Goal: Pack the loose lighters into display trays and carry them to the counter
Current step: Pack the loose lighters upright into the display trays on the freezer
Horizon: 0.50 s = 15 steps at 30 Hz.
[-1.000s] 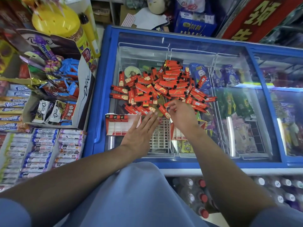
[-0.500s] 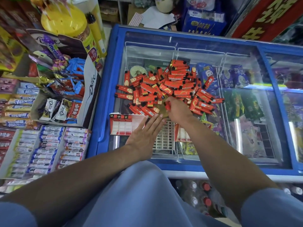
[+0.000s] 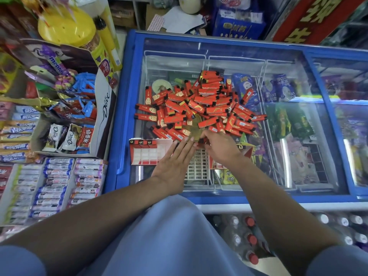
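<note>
A: Why is the left hand (image 3: 172,163) lying flat, fingers straight?

B: I'd say it steadies the white-and-red plastic display tray (image 3: 148,154) just to its left on the glass freezer lid (image 3: 288,116), so the tray won't slide while slots fill. Four lighters sit in the tray's far row.

A: And the right hand (image 3: 221,146)?

B: Fingers curled at the near edge of the heap of loose red lighters (image 3: 201,105), seemingly pinching one; the fingertips are hidden, so I cannot tell for sure. A second tray (image 3: 246,151) lies partly under that wrist.

A: Changed since a second ago?

B: The right hand has drawn back from the pile toward the left fingertips; the left stayed put.
</note>
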Motion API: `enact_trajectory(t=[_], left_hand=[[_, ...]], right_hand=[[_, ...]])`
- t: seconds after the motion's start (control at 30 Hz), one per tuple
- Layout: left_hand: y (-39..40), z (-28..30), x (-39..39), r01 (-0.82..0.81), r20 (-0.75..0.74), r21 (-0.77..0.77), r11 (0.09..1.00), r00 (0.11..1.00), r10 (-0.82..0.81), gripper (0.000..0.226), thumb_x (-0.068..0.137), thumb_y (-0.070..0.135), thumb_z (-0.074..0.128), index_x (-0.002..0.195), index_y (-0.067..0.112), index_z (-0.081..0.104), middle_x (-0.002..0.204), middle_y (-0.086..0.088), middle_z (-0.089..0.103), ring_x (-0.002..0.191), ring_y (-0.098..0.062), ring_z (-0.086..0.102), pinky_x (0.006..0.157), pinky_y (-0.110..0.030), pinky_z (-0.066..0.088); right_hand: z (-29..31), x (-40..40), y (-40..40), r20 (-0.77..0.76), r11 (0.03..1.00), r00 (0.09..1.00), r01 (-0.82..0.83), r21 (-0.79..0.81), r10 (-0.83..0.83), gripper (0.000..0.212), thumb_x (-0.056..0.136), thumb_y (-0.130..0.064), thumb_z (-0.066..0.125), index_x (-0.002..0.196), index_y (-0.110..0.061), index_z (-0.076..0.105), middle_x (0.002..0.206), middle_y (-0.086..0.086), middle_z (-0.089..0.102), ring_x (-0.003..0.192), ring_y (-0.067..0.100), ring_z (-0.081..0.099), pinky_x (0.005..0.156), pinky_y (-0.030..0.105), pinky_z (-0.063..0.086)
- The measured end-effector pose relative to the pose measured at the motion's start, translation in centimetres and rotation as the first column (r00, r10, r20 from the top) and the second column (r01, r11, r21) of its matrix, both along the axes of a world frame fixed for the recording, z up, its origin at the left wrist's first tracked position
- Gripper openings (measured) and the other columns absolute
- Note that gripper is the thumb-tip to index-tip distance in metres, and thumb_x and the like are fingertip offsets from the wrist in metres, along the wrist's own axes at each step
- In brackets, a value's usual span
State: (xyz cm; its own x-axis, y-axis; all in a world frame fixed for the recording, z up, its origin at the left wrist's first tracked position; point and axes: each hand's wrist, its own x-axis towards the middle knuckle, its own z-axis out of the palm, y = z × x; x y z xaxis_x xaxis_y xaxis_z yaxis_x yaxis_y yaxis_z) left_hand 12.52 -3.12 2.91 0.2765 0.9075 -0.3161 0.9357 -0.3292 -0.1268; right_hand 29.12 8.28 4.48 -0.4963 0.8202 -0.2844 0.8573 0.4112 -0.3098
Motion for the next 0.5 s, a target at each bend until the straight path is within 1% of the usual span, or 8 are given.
enact_trajectory(t=[0.07, 0.17, 0.27, 0.33, 0.4, 0.43, 0.47, 0.5], left_hand=[[-0.1, -0.1, -0.1, 0.005, -0.001, 0.008, 1.000, 1.000, -0.005, 0.102, 0.092, 0.034, 0.041, 0.150, -0.002, -0.034, 0.160, -0.023, -0.037, 0.150, -0.037, -0.034, 0.123, -0.053, -0.019], [-0.1, -0.1, -0.1, 0.011, -0.001, 0.002, 1.000, 1.000, -0.011, 0.101, 0.092, 0.035, 0.040, 0.150, -0.003, -0.034, 0.160, -0.023, -0.038, 0.150, -0.037, -0.034, 0.123, -0.053, -0.018], [-0.1, -0.2, -0.2, 0.009, 0.010, -0.009, 1.000, 1.000, -0.009, 0.102, 0.092, 0.035, 0.041, 0.149, -0.002, -0.036, 0.160, -0.022, -0.039, 0.149, -0.037, -0.035, 0.123, -0.053, -0.017], [-0.1, -0.3, -0.2, 0.004, 0.028, -0.017, 1.000, 1.000, -0.003, 0.103, 0.092, 0.035, 0.042, 0.148, -0.001, -0.037, 0.159, -0.021, -0.040, 0.149, -0.036, -0.036, 0.124, -0.053, -0.016], [-0.1, -0.3, -0.2, 0.005, 0.034, -0.019, 1.000, 0.999, -0.004, 0.103, 0.092, 0.036, 0.042, 0.149, -0.001, -0.036, 0.159, -0.021, -0.040, 0.149, -0.036, -0.036, 0.124, -0.053, -0.015], [-0.1, -0.4, -0.2, 0.009, 0.030, -0.018, 1.000, 1.000, -0.008, 0.103, 0.092, 0.036, 0.042, 0.149, -0.001, -0.036, 0.159, -0.021, -0.040, 0.149, -0.036, -0.036, 0.124, -0.053, -0.015], [-0.1, -0.4, -0.3, 0.013, 0.027, -0.021, 1.000, 1.000, -0.012, 0.104, 0.092, 0.037, 0.043, 0.150, -0.001, -0.035, 0.160, -0.021, -0.039, 0.149, -0.036, -0.036, 0.124, -0.053, -0.014], [0.0, -0.4, -0.3, 0.017, 0.025, -0.026, 1.000, 1.000, -0.016, 0.105, 0.092, 0.038, 0.044, 0.150, -0.002, -0.034, 0.160, -0.022, -0.039, 0.149, -0.036, -0.035, 0.124, -0.053, -0.013]], right_hand=[[-0.3, -0.2, -0.2, 0.025, 1.000, 1.000, 0.002, 0.022, -0.002, 0.023, 0.096, -0.017, 0.059, 0.119, -0.021, 0.058, 0.101, 0.003, 0.074, 0.094, 0.027, 0.070, 0.084, 0.040, 0.055], [-0.5, -0.2, 0.0, 0.057, 0.998, 0.998, -0.013, 0.061, 0.009, 0.023, 0.095, -0.018, 0.059, 0.117, -0.022, 0.057, 0.101, 0.004, 0.074, 0.093, 0.028, 0.070, 0.082, 0.038, 0.053], [-0.8, -0.3, 0.0, 0.150, 0.995, 0.987, -0.075, 0.073, 0.063, 0.020, 0.095, -0.021, 0.059, 0.115, -0.023, 0.056, 0.100, 0.006, 0.073, 0.091, 0.029, 0.070, 0.082, 0.038, 0.055], [-1.2, -0.5, -0.1, 0.196, 0.995, 0.978, -0.085, 0.051, 0.073, 0.018, 0.098, -0.027, 0.059, 0.114, -0.023, 0.054, 0.100, 0.007, 0.072, 0.092, 0.030, 0.070, 0.082, 0.040, 0.056], [-1.6, -0.5, -0.3, 0.214, 0.997, 0.975, -0.069, 0.033, 0.061, 0.021, 0.098, -0.034, 0.061, 0.115, -0.024, 0.053, 0.102, 0.006, 0.072, 0.094, 0.029, 0.070, 0.083, 0.041, 0.057], [-1.5, -0.5, -0.3, 0.221, 0.997, 0.973, -0.073, 0.005, 0.070, 0.025, 0.097, -0.032, 0.063, 0.119, -0.024, 0.054, 0.105, 0.005, 0.071, 0.097, 0.029, 0.069, 0.084, 0.042, 0.056], [-1.3, -0.3, -0.1, 0.200, 0.996, 0.977, -0.069, -0.051, 0.078, 0.031, 0.095, -0.025, 0.066, 0.124, -0.023, 0.055, 0.110, 0.004, 0.070, 0.101, 0.027, 0.067, 0.086, 0.043, 0.056], [-0.8, -0.1, 0.3, 0.145, 0.991, 0.988, -0.042, -0.130, 0.061, 0.040, 0.092, -0.016, 0.067, 0.130, -0.023, 0.055, 0.115, 0.001, 0.067, 0.103, 0.025, 0.066, 0.087, 0.043, 0.056]])
